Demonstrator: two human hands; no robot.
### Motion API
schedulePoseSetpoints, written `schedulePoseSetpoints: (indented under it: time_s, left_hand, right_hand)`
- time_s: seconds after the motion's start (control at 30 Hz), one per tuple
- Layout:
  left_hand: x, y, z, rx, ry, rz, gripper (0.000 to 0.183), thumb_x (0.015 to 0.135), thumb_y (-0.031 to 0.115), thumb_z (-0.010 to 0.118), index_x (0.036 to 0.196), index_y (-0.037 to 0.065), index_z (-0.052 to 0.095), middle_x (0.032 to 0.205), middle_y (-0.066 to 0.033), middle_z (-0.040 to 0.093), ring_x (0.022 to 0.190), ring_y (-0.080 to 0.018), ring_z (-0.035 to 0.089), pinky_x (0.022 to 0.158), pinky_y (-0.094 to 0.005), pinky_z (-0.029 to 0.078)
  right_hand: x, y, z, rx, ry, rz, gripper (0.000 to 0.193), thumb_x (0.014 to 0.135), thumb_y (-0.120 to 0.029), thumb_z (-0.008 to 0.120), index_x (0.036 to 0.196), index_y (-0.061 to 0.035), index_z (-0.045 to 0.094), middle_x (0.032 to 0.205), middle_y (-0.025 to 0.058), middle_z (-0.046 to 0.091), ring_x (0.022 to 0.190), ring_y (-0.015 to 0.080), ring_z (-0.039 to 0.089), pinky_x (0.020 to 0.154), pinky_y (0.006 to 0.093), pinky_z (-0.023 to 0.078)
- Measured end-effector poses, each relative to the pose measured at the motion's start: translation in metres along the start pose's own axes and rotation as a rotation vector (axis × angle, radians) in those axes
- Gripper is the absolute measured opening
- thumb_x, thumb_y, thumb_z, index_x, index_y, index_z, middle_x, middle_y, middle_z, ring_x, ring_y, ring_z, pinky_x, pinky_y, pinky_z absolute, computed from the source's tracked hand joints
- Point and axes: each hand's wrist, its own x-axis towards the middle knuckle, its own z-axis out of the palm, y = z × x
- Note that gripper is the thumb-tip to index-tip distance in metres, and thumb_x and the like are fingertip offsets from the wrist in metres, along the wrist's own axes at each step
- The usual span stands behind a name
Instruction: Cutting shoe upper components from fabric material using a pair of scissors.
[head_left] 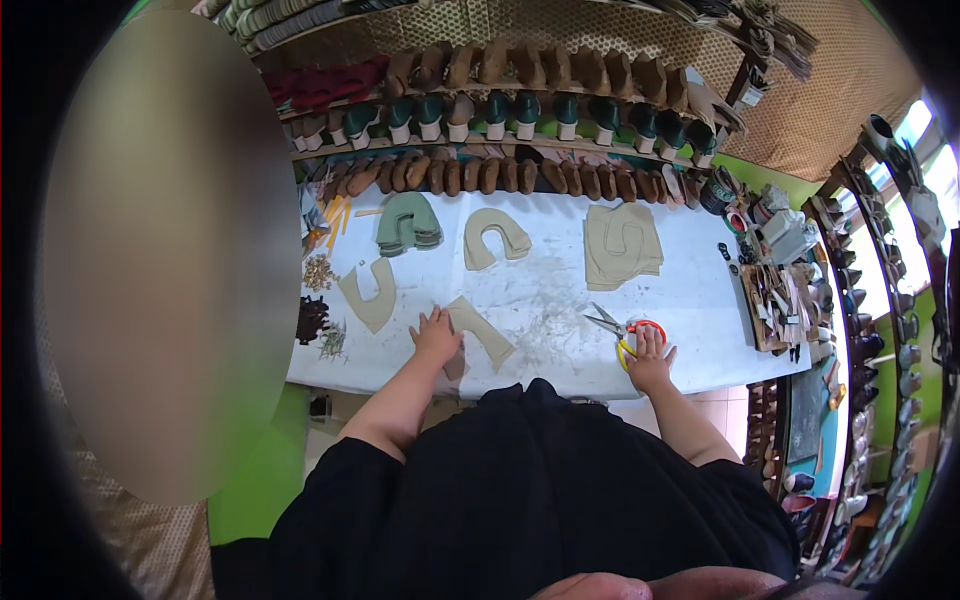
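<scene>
My left hand (437, 337) lies with its fingers spread at the left end of a beige cut piece (486, 335) with a curved edge. On the right, my right hand (652, 362) rests open, fingers stretched out over the handles of the scissors (607, 320). Those handles are red and yellow, and the slightly parted blades point away to the left. A U-shaped beige piece (378, 300) lies beyond my left hand. Farther back are a stack of green U-shaped pieces (408, 228), a stack of beige U-shaped pieces (483, 225) and a pile of broader beige pieces (612, 270).
The white-covered table (540, 360) bears small brass-coloured bits (320, 272), a dark heap (312, 319) and green scraps (333, 341) at its left edge. A tool box (768, 310) stands at the right. Shoe lasts (490, 177) line the back shelves. A blurred area covers the far left.
</scene>
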Motion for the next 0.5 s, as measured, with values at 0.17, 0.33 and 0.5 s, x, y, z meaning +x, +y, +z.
schedulePoseSetpoints:
  time_s: [0.17,0.33,0.5]
  left_hand:
    - [0.025,-0.009,0.007,0.124,0.059,0.117,0.076,0.083,0.041,0.073,0.145,0.011,0.041,0.150,-0.0114,0.040,0.141,-0.0327,0.035,0.114,-0.0591,0.026]
    - [0.028,-0.001,0.002,0.016,0.091,0.157,0.074,0.079,0.037,0.079,0.141,0.012,0.047,0.137,-0.0081,0.052,0.128,-0.0310,0.048,0.110,-0.0572,0.032]
    - [0.036,0.021,-0.019,0.079,-0.001,0.016,0.065,0.075,0.036,0.082,0.130,0.014,0.055,0.127,-0.0109,0.058,0.121,-0.0303,0.053,0.100,-0.0473,0.041]
  right_hand:
    - [-0.009,-0.005,0.016,0.091,0.230,0.026,0.076,0.091,-0.032,0.054,0.158,-0.0240,0.018,0.164,0.0039,0.019,0.151,0.0256,0.017,0.114,0.0711,0.006]
    - [-0.007,-0.001,0.020,0.155,0.324,-0.004,0.077,0.085,-0.027,0.058,0.155,-0.0243,0.027,0.160,0.0050,0.028,0.148,0.0255,0.025,0.115,0.0687,0.006]
    - [-0.006,0.002,0.024,0.173,0.340,-0.008,0.076,0.085,-0.025,0.058,0.155,-0.0231,0.028,0.160,0.0035,0.028,0.148,0.0247,0.025,0.116,0.0673,0.007]
